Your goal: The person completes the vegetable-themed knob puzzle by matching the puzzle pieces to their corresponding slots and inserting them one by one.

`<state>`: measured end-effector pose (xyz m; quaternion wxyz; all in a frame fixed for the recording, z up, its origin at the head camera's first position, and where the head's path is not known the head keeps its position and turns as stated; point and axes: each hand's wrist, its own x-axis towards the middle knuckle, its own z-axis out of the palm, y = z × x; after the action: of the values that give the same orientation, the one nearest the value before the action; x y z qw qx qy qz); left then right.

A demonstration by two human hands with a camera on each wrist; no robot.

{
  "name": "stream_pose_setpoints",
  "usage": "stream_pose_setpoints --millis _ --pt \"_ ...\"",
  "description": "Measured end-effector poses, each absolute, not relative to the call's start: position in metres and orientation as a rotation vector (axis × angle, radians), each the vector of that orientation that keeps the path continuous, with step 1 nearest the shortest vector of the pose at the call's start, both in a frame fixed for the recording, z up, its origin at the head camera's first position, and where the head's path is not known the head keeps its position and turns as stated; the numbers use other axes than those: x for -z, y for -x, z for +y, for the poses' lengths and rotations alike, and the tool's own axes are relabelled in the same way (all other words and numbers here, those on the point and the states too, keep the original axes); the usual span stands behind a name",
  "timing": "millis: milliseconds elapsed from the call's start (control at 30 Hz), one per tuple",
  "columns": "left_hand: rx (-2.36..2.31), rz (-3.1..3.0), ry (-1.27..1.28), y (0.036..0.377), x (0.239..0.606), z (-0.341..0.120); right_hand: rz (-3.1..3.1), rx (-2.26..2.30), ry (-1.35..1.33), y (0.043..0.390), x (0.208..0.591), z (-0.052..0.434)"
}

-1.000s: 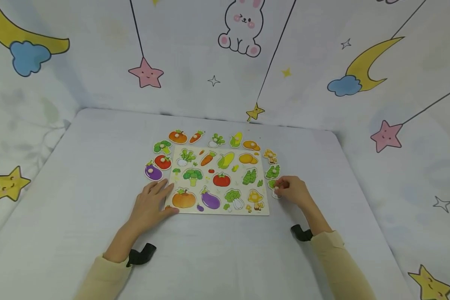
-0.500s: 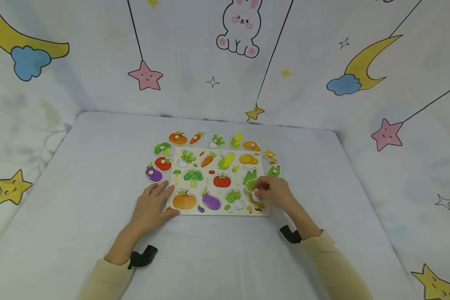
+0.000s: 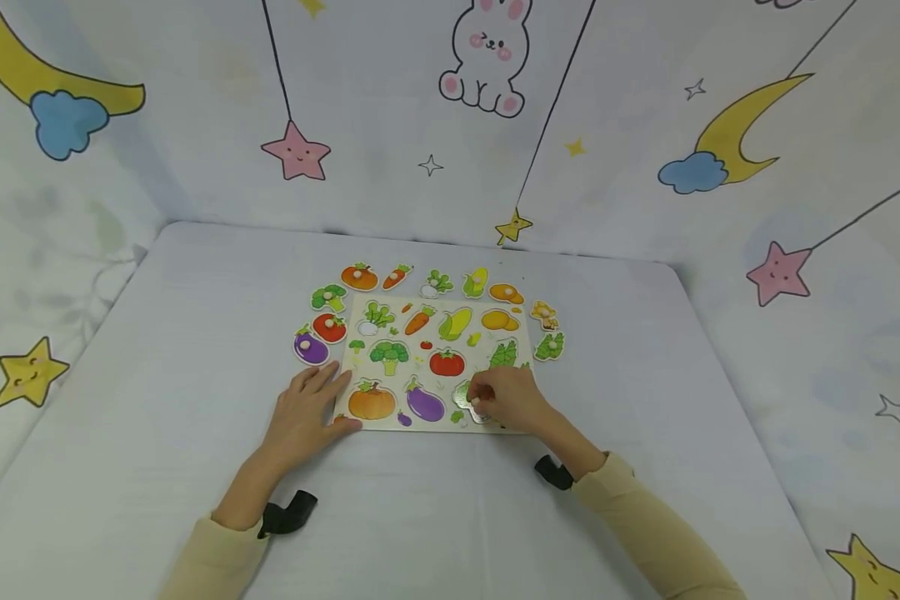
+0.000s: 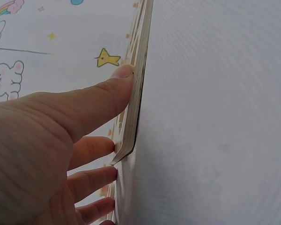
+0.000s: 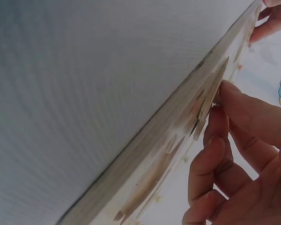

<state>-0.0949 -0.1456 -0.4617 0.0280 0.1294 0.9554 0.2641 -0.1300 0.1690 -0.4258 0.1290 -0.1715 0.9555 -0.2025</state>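
On the puzzle board point(image 3: 435, 362), near its front edge, the right hand point(image 3: 506, 398) pinches a cabbage piece point(image 3: 467, 397) by its peg, fingers curled round it; the piece sits tilted at the fingertips point(image 5: 225, 89), over the board's cabbage slot. Left hand point(image 3: 303, 412) rests flat, fingers straight, on the board's near-left corner, thumb at the edge.

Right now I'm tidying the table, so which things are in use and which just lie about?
In use: board; cabbage piece pinched in right hand; left hand steadying the board's corner.

Lying about: eggplant piece, tomato piece, pumpkin piece, mushroom piece.
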Motion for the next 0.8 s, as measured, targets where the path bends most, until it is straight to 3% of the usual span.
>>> stream_pose_setpoints --millis 567,800 --pt "-0.826 2.958 -0.411 0.095 0.464 -0.146 2.735 0.528 0.452 0.131 0.421 0.165" --pt "-0.832 2.942 -0.403 0.095 0.466 -0.146 2.805 0.624 0.265 0.149 0.412 0.196"
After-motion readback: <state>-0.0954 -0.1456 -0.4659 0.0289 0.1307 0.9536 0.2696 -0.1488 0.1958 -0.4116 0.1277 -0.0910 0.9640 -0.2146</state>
